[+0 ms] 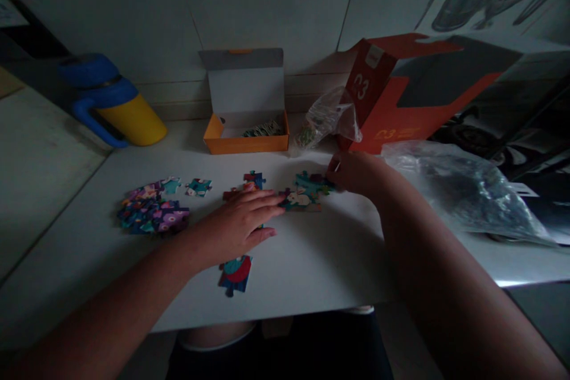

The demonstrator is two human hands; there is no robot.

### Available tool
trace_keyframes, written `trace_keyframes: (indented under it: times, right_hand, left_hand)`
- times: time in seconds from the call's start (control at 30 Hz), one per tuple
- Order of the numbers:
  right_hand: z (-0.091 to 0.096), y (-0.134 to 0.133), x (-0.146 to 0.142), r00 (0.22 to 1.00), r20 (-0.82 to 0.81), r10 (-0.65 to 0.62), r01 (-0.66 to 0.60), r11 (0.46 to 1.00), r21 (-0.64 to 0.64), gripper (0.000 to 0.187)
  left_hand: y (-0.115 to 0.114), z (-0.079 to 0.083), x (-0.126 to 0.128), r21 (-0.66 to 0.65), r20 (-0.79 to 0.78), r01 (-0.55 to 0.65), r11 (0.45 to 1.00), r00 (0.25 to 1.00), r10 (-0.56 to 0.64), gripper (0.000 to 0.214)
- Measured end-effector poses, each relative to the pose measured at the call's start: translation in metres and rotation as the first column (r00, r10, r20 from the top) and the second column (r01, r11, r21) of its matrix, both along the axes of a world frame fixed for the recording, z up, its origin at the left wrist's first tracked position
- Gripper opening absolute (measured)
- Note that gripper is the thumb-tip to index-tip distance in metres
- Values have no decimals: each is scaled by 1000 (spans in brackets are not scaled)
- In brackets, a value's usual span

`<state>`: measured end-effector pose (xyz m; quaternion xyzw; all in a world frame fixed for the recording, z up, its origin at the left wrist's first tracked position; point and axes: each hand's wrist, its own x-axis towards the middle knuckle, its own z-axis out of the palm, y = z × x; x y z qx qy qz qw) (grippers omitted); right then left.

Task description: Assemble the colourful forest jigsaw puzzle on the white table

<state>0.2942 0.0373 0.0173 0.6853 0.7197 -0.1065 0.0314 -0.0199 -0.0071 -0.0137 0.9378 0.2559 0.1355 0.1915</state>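
Now, left hand (243, 222) splayed flat, right hand (354, 172) pinching joined puzzle pieces (304, 195), orange box (244, 143) behind, plastic bag (463, 190) beside

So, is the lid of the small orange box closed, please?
No, the orange box stands open with its lid raised upright.

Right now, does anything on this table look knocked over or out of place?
Yes. The yellow bottle with the blue lid, far left, seems to lie on its side. The big orange box at right leans askew. One puzzle piece sits alone near the table's front edge.
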Motion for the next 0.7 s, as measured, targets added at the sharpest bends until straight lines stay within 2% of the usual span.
trace_keyframes:
  times: [0.13, 0.23, 0.33, 0.43, 0.53, 0.7]
  right_hand:
    - [5, -4, -3, 999, -29, -15, 17, 998, 68, 24]
    - [7, -6, -6, 998, -67, -6, 10, 998, 59, 31]
    - [3, -6, -9, 985, -129, 111, -104, 993, 59, 26]
    - [-3, -5, -13, 969, -145, 201, -190, 978, 86, 22]
    - [-5, -5, -19, 962, -142, 234, -220, 970, 106, 20]
    - [-8, -7, -24, 955, -140, 261, -242, 960, 139, 17]
  left_hand:
    - [3, 7, -5, 50, 29, -39, 998, 999, 38, 39]
    - [12, 19, -18, 116, 67, -161, 980, 986, 154, 34]
    - [23, 30, -36, 157, 81, -281, 947, 959, 271, 29]
    - [32, 33, -53, 159, 77, -344, 925, 939, 336, 25]
    - [36, 30, -61, 151, 48, -345, 927, 939, 341, 24]
    - [33, 25, -56, 94, 6, -250, 964, 968, 251, 19]
